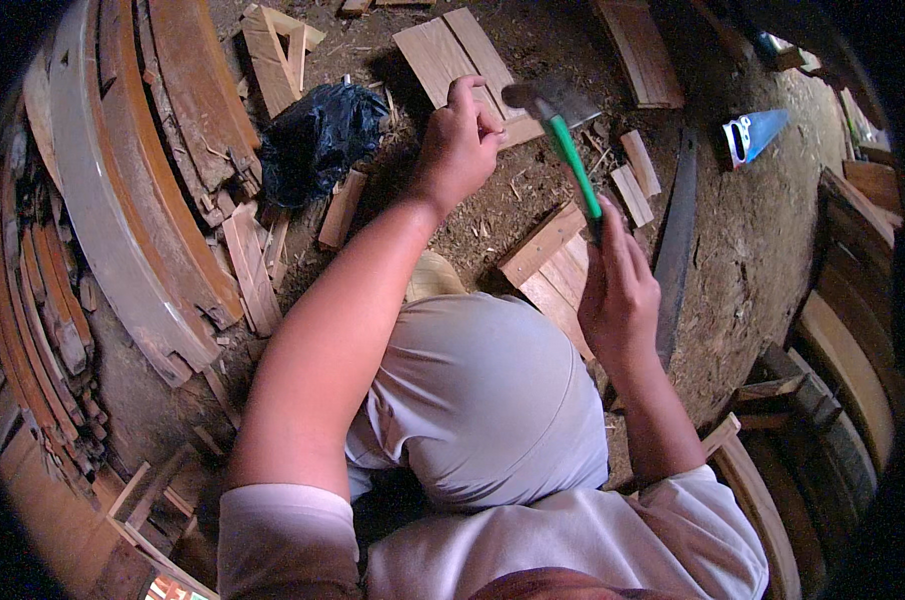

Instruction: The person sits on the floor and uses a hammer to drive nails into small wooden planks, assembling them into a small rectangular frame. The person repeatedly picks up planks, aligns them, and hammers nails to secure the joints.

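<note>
Brown dirt floor (758, 225) scattered with wood chips (473, 217), long curved brown planks (133, 130) piled along its left edge. Right hand (621, 290) grasps green-handled metal hammer (575, 165), head blurred by pale wooden panel's (435, 58) near-right corner. Left hand (460, 138) curled nearby; can't tell whether it pinches anything.

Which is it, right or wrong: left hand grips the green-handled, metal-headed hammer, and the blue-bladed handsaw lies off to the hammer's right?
Wrong on the hand: the head view shows the right hand gripping the green-handled, metal-headed hammer. The left hand is not on its handle. The rest stands: the blue-bladed handsaw lies off to the hammer's right.
</note>
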`<state>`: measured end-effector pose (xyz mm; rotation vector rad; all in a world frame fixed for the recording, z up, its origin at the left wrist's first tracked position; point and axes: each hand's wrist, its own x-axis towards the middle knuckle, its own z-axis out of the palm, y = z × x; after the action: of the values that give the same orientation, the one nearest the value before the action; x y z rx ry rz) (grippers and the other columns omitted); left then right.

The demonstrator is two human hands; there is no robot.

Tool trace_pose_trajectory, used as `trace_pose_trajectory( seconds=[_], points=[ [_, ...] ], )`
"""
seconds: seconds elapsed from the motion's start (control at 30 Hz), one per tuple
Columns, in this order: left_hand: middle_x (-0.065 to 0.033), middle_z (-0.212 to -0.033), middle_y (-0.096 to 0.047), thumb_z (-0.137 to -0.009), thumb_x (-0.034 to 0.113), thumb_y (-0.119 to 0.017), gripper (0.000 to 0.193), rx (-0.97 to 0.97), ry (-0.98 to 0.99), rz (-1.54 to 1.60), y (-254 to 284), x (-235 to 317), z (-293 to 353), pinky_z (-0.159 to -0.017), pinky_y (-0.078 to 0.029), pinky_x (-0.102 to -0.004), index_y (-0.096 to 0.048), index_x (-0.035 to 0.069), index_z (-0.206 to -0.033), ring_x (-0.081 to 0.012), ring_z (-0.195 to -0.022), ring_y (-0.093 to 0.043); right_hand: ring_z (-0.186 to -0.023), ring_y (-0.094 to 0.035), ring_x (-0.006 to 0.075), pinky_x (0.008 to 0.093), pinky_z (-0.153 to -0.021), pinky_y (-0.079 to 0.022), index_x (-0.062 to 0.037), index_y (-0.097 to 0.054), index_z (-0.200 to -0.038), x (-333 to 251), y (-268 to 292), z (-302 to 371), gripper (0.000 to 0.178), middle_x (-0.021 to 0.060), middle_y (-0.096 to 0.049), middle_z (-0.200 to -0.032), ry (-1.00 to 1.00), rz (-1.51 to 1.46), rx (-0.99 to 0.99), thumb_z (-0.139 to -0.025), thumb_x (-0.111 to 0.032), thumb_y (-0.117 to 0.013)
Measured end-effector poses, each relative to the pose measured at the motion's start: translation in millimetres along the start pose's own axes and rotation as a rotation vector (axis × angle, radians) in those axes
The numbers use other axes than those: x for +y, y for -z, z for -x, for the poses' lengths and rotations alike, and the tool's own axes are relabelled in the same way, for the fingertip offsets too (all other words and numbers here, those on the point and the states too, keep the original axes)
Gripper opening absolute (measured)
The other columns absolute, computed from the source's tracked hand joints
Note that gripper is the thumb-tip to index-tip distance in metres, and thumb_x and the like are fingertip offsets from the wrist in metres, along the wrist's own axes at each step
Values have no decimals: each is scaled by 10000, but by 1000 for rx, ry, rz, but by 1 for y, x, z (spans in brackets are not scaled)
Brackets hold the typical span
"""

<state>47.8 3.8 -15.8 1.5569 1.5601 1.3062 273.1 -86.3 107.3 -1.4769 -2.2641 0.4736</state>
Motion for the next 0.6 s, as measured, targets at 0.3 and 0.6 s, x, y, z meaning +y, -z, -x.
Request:
trace_pose_trajectory(
  seconds=[0.3, 0.6],
  points=[
    [-131, -767, -706, -774, -32, -725, 598, 2, 63, 6, -2, -3, 0, -715, -566, -396, -438, -27, -1298, -313, -756, -724, -971, -713, 421, 462, -784, -588, -142, -512, -1483, -12, 7, 0, 518, 270, -686, -1091, -26, -10, 16, -987, -2, -570],
    [-109, -804, -711, -792, -42, -753, 615, 4, 34, 10, -2, -10, 0, -713, -564, -370, -446, -10, -1324, -237, -764, -716, -945, -725, 383, 418, -787, -591, -68, -524, -1464, -9, 1, 2, 527, 230, -702, -1118, 13, 7, 60, -955, 43, -603]
  ],
)
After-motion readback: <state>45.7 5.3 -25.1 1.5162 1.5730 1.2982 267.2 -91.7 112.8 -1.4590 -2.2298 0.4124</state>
